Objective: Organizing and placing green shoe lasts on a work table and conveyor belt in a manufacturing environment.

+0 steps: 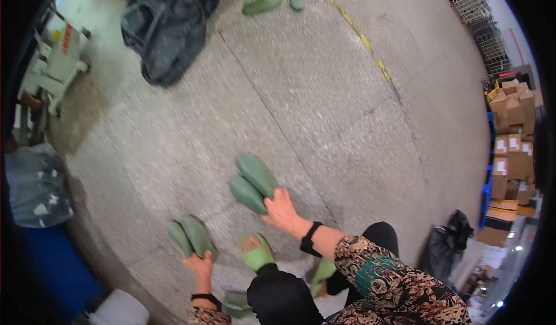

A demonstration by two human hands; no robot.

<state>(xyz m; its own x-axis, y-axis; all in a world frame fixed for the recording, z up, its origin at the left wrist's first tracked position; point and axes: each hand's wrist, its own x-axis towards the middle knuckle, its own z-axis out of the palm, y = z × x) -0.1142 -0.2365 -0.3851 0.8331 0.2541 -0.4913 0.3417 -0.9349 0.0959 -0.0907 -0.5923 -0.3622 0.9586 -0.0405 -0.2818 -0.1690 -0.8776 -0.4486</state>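
Note:
My left hand (200, 265) is closed round the near ends of two dark green shoe lasts (199, 237), held side by side low over the concrete floor. Farther right and forward, my right hand (281, 210) grips a second pair of green shoe lasts (255, 173) at their narrower ends, rounded toes pointing away from me. The fingers partly hide where each pair is held. More green shoe lasts (236, 303) lie beside my left knee, partly covered by my leg. Light green slippers (259, 258) are on my feet between and below the hands.
At the far side lie a black bag (174, 29) and several green lasts (262, 5) with white cords. Yellow floor tape (362, 37) runs at far right. A clear plastic bag (38, 186) and white bin (120, 309) stand left; cardboard boxes (515, 113) and a black bag (445, 243) right.

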